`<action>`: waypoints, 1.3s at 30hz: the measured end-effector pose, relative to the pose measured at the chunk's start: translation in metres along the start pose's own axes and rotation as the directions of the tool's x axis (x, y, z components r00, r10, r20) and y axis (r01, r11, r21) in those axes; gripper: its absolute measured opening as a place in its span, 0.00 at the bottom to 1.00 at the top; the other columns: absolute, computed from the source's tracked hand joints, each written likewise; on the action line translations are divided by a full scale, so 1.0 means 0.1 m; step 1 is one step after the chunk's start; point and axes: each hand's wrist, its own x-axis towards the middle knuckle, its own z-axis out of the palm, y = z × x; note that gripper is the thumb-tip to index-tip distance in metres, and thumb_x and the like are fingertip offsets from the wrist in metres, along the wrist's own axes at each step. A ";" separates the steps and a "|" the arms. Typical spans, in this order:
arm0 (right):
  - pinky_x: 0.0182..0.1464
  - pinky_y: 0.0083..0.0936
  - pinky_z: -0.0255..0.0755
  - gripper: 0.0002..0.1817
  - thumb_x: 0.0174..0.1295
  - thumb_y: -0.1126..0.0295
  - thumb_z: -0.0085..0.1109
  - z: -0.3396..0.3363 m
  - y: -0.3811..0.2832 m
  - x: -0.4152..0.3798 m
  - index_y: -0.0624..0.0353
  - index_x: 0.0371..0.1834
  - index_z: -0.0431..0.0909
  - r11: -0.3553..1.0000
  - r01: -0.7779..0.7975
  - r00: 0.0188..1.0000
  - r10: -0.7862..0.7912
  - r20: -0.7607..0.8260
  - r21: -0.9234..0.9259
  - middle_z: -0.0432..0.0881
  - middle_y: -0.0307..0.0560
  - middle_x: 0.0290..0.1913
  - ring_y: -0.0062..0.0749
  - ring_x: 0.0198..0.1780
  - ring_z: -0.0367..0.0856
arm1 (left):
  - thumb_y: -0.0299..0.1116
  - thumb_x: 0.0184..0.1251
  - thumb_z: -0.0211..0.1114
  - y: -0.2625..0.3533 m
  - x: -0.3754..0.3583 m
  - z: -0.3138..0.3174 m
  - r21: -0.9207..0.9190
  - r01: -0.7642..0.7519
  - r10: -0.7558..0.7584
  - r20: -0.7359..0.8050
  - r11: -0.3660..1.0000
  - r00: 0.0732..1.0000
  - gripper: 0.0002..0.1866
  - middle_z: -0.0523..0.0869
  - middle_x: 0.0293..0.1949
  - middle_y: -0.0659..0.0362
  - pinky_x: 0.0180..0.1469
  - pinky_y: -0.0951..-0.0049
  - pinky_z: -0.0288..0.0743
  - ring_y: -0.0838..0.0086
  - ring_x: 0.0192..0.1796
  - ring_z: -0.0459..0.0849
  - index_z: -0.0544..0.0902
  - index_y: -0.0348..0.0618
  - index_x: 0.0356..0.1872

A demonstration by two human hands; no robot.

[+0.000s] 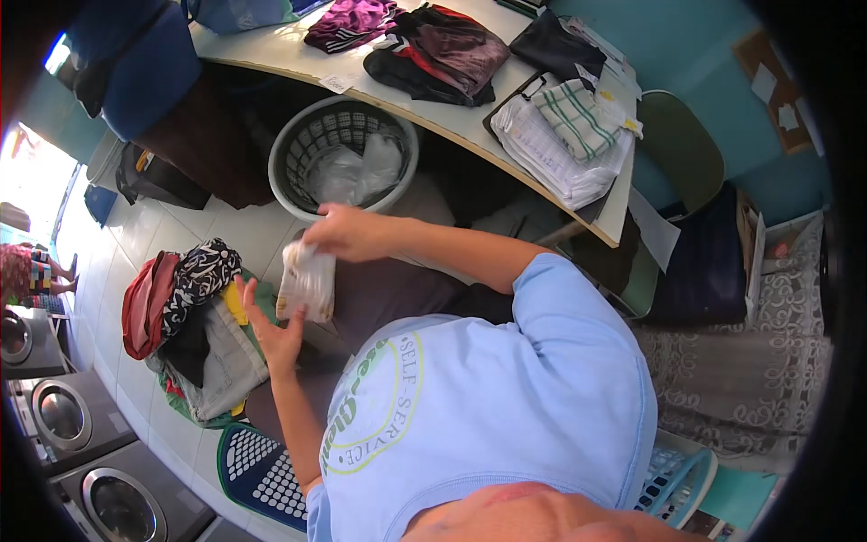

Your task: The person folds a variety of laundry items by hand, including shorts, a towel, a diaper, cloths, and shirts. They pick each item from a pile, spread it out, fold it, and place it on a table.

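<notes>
My right hand (341, 231) is closed on the upper end of a small folded white cloth (309, 282) with a yellowish-brown print. My left hand (274, 332) is open at the lower end of the cloth, its fingers spread and its thumb by the cloth's edge. Left of my hands lies a heap of clothes, with a red garment (152, 307), a black-and-white patterned one (206, 275) and light grey trousers (226, 357). Just beyond my right hand stands a round grey laundry basket (408, 149) with clear plastic bags (348, 172) inside.
A white table (262, 45) carries dark folded garments (442, 56), a purple garment (350, 23) and papers under a green-striped cloth (578, 117). Front-loading washers (122, 506) line the lower left. A blue plastic basket (262, 474) is near my left arm, a green chair (682, 149) at the right.
</notes>
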 end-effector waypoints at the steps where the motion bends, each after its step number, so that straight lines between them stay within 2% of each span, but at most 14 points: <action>1: 0.52 0.36 0.70 0.11 0.57 0.66 0.62 0.00 -0.22 0.04 0.54 0.42 0.76 0.997 0.072 0.994 -0.073 0.082 0.017 0.81 0.45 0.36 0.42 0.41 0.81 | 0.23 0.51 0.69 0.18 0.06 0.02 -0.073 0.015 -0.011 0.049 0.997 0.999 0.34 0.70 0.61 0.51 0.64 0.70 0.62 0.68 0.63 0.69 0.68 0.40 0.62; 4: 0.50 0.38 0.68 0.14 0.55 0.64 0.64 -0.19 -0.64 0.13 0.52 0.44 0.76 0.990 0.140 0.970 -0.139 0.197 0.012 0.82 0.44 0.35 0.41 0.39 0.81 | 0.18 0.48 0.65 0.52 0.25 -0.03 -0.292 0.215 -0.139 0.260 0.932 0.955 0.28 0.79 0.46 0.55 0.51 0.74 0.70 0.72 0.47 0.77 0.73 0.39 0.56; 7: 0.44 0.36 0.71 0.21 0.48 0.63 0.67 -0.26 -0.51 0.18 0.50 0.47 0.76 0.980 0.015 0.992 0.012 0.129 -0.200 0.82 0.44 0.36 0.41 0.40 0.81 | 0.16 0.49 0.62 -0.07 0.50 -0.12 -0.100 -0.014 0.041 0.271 0.995 0.962 0.17 0.79 0.36 0.59 0.43 0.77 0.71 0.75 0.39 0.77 0.79 0.35 0.44; 9: 0.38 0.37 0.72 0.12 0.47 0.67 0.66 -0.51 -0.43 0.22 0.52 0.37 0.81 0.901 0.032 0.999 -0.012 0.049 -0.432 0.79 0.45 0.30 0.44 0.36 0.80 | 0.14 0.49 0.58 0.10 0.67 -0.15 -0.207 0.094 -0.071 0.112 0.974 0.991 0.11 0.79 0.32 0.59 0.40 0.79 0.69 0.76 0.36 0.77 0.80 0.33 0.35; 11: 0.33 0.35 0.72 0.06 0.46 0.72 0.66 -0.71 -0.40 0.21 0.55 0.29 0.83 0.966 0.014 0.979 -0.066 -0.193 -0.257 0.77 0.45 0.28 0.43 0.31 0.80 | 0.12 0.47 0.56 0.24 0.81 -0.28 -0.132 -0.092 0.101 0.065 0.987 0.993 0.13 0.81 0.34 0.59 0.43 0.80 0.70 0.75 0.37 0.78 0.80 0.34 0.35; 14: 0.39 0.26 0.73 0.07 0.51 0.79 0.66 -0.88 -0.49 0.15 0.60 0.33 0.83 1.000 -0.018 0.960 0.022 -0.278 0.018 0.78 0.43 0.32 0.31 0.34 0.80 | 0.11 0.47 0.56 0.29 0.76 -0.36 -0.317 -0.012 0.037 0.073 0.948 0.997 0.14 0.83 0.36 0.59 0.46 0.80 0.70 0.74 0.41 0.80 0.80 0.35 0.35; 17: 0.45 0.20 0.72 0.07 0.52 0.82 0.63 -0.84 -0.37 -0.11 0.63 0.35 0.82 0.922 -0.122 0.985 0.157 -0.068 0.367 0.82 0.41 0.37 0.23 0.38 0.79 | 0.10 0.46 0.57 0.23 0.49 -0.42 -0.351 0.098 0.017 0.311 0.931 0.950 0.16 0.84 0.38 0.59 0.49 0.79 0.70 0.75 0.44 0.81 0.81 0.37 0.36; 23: 0.45 0.18 0.70 0.09 0.54 0.77 0.63 -0.53 -0.04 -0.57 0.64 0.39 0.82 0.682 -0.654 0.705 0.393 0.591 0.327 0.82 0.38 0.33 0.17 0.39 0.77 | 0.18 0.51 0.68 -0.14 -0.43 -0.01 -0.140 0.499 -0.269 0.703 0.855 0.658 0.10 0.84 0.35 0.62 0.44 0.81 0.72 0.83 0.39 0.79 0.82 0.35 0.36; 29: 0.46 0.22 0.72 0.14 0.57 0.69 0.63 0.04 0.50 -0.33 0.65 0.45 0.79 0.626 -0.520 0.845 0.475 0.245 0.581 0.83 0.42 0.38 0.22 0.41 0.79 | 0.27 0.55 0.71 -0.62 -0.51 0.27 -0.363 0.758 -0.555 0.523 0.542 0.647 0.11 0.82 0.34 0.66 0.41 0.81 0.72 0.84 0.36 0.78 0.81 0.42 0.39; 31: 0.46 0.27 0.73 0.23 0.55 0.58 0.65 0.65 1.06 -0.41 0.67 0.46 0.78 0.739 -0.543 0.812 0.584 0.024 0.399 0.84 0.49 0.40 0.31 0.43 0.81 | 0.30 0.57 0.71 -0.98 -0.59 0.51 -0.441 0.725 -0.643 0.351 0.529 0.681 0.13 0.83 0.35 0.64 0.41 0.81 0.71 0.83 0.36 0.78 0.80 0.42 0.43; 32: 0.47 0.29 0.74 0.28 0.54 0.53 0.66 0.84 1.22 -0.43 0.69 0.47 0.78 0.772 -0.563 0.787 0.610 -0.094 0.296 0.84 0.53 0.42 0.36 0.44 0.82 | 0.35 0.57 0.71 -1.19 -0.70 0.65 -0.354 0.694 -0.651 0.250 0.627 0.717 0.19 0.81 0.34 0.60 0.36 0.77 0.70 0.80 0.35 0.76 0.77 0.39 0.47; 34: 0.46 0.37 0.76 0.43 0.47 0.35 0.63 0.95 1.10 -0.39 0.75 0.43 0.79 0.489 -0.872 0.470 0.855 0.219 -0.036 0.82 0.65 0.40 0.50 0.43 0.83 | 0.40 0.60 0.69 -1.39 -0.88 0.81 -0.141 0.704 -0.695 0.116 0.696 0.710 0.24 0.81 0.38 0.57 0.39 0.74 0.71 0.78 0.39 0.77 0.74 0.38 0.52; 37: 0.49 0.39 0.73 0.23 0.55 0.56 0.63 0.87 0.78 -0.45 0.65 0.46 0.77 0.751 -0.640 0.747 0.657 -0.100 0.161 0.81 0.61 0.44 0.52 0.48 0.81 | 0.50 0.65 0.63 -1.33 -0.95 0.88 -0.157 0.770 -0.761 0.126 0.618 0.637 0.32 0.80 0.44 0.52 0.46 0.71 0.72 0.72 0.45 0.77 0.68 0.36 0.60; 39: 0.50 0.37 0.71 0.18 0.54 0.65 0.64 0.66 0.63 -0.40 0.60 0.46 0.73 0.793 -0.472 0.795 0.572 -0.203 0.386 0.81 0.57 0.43 0.51 0.48 0.79 | 0.53 0.68 0.58 -1.51 -1.10 0.82 -0.378 0.834 -0.829 0.237 0.401 0.506 0.30 0.81 0.43 0.52 0.46 0.69 0.75 0.70 0.43 0.79 0.70 0.39 0.59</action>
